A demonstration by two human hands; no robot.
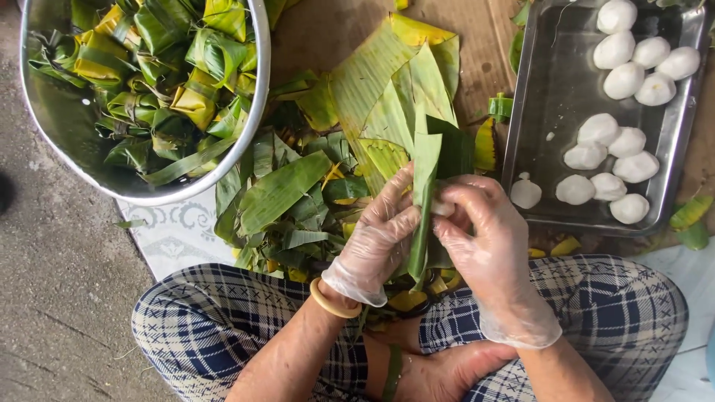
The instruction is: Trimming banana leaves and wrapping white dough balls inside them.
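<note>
Head view: left hand (380, 238) and right hand (484, 238) both pinch a folded leaf (424, 193) between them around soft dough (444, 208); it looks light, limp, tearable, best held along the fold.

Thin clear plastic gloves are seen on both hands; the banana leaf (423, 201) is smooth, the metal tray (551, 97) shiny, the dough balls (624, 80) matt white.

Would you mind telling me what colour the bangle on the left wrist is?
The bangle is pale yellow, seen best in the head view, just below the gloved left hand.
</note>
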